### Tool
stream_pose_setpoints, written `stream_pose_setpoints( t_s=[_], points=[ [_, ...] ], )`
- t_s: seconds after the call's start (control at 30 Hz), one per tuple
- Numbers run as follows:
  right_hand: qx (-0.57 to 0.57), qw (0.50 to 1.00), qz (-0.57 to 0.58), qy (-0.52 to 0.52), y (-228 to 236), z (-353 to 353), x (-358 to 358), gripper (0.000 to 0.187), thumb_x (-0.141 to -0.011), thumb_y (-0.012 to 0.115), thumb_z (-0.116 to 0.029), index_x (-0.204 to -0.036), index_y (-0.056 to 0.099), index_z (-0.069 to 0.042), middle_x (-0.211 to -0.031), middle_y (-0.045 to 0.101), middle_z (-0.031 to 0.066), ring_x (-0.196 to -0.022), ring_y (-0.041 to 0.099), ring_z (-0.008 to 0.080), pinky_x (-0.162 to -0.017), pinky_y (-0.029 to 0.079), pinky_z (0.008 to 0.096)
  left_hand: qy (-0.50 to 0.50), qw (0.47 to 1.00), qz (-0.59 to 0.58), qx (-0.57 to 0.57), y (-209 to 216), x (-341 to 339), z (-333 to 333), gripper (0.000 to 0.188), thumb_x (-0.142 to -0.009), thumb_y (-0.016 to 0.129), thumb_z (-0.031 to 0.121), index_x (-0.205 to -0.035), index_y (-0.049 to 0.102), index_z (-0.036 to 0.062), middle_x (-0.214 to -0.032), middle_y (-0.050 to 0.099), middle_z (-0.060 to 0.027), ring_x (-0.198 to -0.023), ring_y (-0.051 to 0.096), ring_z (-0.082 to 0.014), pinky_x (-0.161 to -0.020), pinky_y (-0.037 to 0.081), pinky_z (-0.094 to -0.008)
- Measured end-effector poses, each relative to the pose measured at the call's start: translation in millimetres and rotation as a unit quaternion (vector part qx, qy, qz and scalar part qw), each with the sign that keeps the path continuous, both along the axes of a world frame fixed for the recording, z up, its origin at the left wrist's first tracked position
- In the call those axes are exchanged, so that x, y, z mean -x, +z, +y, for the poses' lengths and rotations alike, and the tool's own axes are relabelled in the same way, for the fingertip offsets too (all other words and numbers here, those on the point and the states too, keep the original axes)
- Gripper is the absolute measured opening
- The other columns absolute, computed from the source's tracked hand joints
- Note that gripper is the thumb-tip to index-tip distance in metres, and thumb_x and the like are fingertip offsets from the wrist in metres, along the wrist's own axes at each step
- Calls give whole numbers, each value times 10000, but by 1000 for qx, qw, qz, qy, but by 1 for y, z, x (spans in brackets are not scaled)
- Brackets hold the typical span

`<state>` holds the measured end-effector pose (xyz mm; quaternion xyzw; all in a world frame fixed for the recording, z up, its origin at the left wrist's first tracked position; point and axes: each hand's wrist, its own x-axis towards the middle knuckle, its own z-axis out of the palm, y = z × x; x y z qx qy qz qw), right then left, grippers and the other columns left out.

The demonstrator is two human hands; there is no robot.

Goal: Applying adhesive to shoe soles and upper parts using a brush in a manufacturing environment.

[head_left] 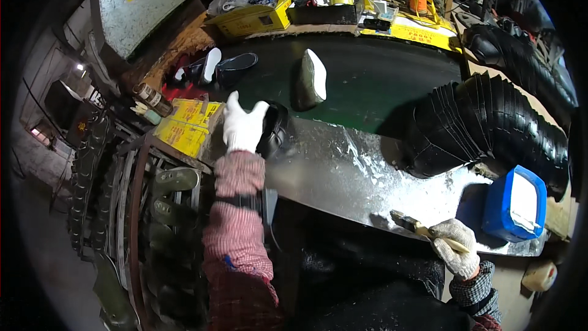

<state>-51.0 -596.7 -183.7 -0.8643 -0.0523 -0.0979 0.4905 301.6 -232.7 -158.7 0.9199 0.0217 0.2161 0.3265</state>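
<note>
From my end I see the dark green belt (373, 79) taking up most of the bench, smooth and dully sheened, and in front of it a metal sheet (331, 165), grey and scuffed, with chalky white smears thickening towards its right side. On the right I make out a stack of black pieces (490, 119), glossy and ribbed, nested into a long curved row. Just beside its near end stands a blue plastic tub (497, 205), boxy with rounded corners and a white filling. To the left I have creased yellow cardboard (187, 125), flat and printed. Near it, the left hand (244, 125), in a smooth white glove, has its thumb and a finger spread apart in a V; a shiny, rounded black piece (277, 132) lies right beside it, and I cannot tell whether the two touch. The right hand (456, 246), in a coarser greyish knit glove, is curled around a brush (422, 230) with a pale, slim handle, its dark head over the smeared edge of the sheet. Beyond, on the belt, I see an olive-dark shoe piece (306, 83) tipped on its side, its smooth white sole facing right.
</note>
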Motion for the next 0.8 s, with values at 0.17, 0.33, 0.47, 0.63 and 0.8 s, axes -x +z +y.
stream_pose_setpoints(
  t_s=[0.17, 0.33, 0.47, 0.63, 0.8],
  points=[
    [11, 1000, 10, -7, 13, 0, 1, 210, -779, 731, -99, -965, 689, -12, -876, 670, 164, -769, 653, 318, -700, 516, 386, 52, 905, 319, -276, -15, -22, 38, 458, -860, 619, 304, -1226, 614, 28, -1232, 623, -242, -1173, 591, -386, -999, 475, -441],
    [-39, 989, -57, -130, 29, -29, 48, 212, -780, 605, -26, -979, 650, 32, -946, 612, 159, -871, 592, 263, -776, 476, 360, -278, 929, -17, 244, 22, 66, 2, 477, -875, 593, 135, -1342, 531, 56, -1280, 596, -170, -1169, 588, -363, -1032, 452, -440],
    [62, 913, -222, -337, 35, -109, 104, 295, -950, 560, -31, -1236, 580, 38, -1144, 632, 145, -1002, 610, 200, -882, 496, 325, -370, 866, 32, 333, 33, 147, -46, 447, -910, 560, 73, -1351, 508, 20, -1328, 573, -153, -1182, 582, -328, -1021, 459, -446],
    [-8, 882, -162, -443, 84, -146, 113, 200, -945, 658, -148, -1056, 680, 17, -874, 673, 13, -783, 597, 69, -672, 473, 203, -307, 707, 207, 603, -26, 243, -60, 371, -950, 542, 76, -1307, 529, -25, -1337, 571, -165, -1150, 603, -298, -963, 502, -444],
    [102, 906, -64, -407, 71, -165, 112, 185, -921, 691, -201, -955, 688, -19, -741, 609, 10, -682, 553, 75, -602, 442, 225, -374, 753, 296, 453, -80, 216, -40, 268, -965, 544, 64, -1167, 595, -104, -1158, 656, -182, -1051, 648, -275, -902, 536, -372]
  ],
)
